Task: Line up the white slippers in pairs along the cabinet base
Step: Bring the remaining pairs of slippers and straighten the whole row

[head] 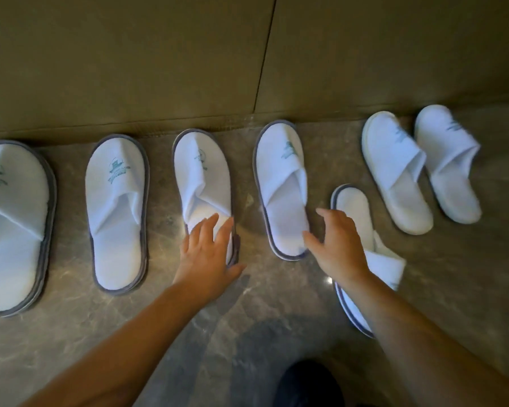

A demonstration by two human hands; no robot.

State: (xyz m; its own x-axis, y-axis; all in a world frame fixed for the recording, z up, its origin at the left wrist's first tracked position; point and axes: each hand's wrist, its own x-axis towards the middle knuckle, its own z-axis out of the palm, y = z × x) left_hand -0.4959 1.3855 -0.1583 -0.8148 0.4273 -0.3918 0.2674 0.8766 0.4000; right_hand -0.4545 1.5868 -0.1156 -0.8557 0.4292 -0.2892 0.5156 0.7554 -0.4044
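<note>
Left hand: the left hand lies flat with fingers spread on the heel end of the third slipper, pressing it rather than gripping it.
Right hand: the right hand is open with fingers loosely curved, its thumb side touching the heel edge of the fourth slipper; it grips nothing.
Stray slipper: the grey-edged slipper lies under the right wrist, farther from the cabinet base than any other, turned the opposite way with its toe end away from the base.
Row by the base: the first slipper and the second slipper lie side by side, toes toward the cabinet base, grey-trimmed with a teal logo.
Far pair: two plain white slippers and lie tilted, just beside each other, toes close to the base.
Surface: the floor is glossy grey-brown marbled stone with light glints.
Room: the cabinet is olive-brown panelling with a vertical seam; lighting is dim.
Near edge: a dark shoe shows, well apart from the base.
</note>
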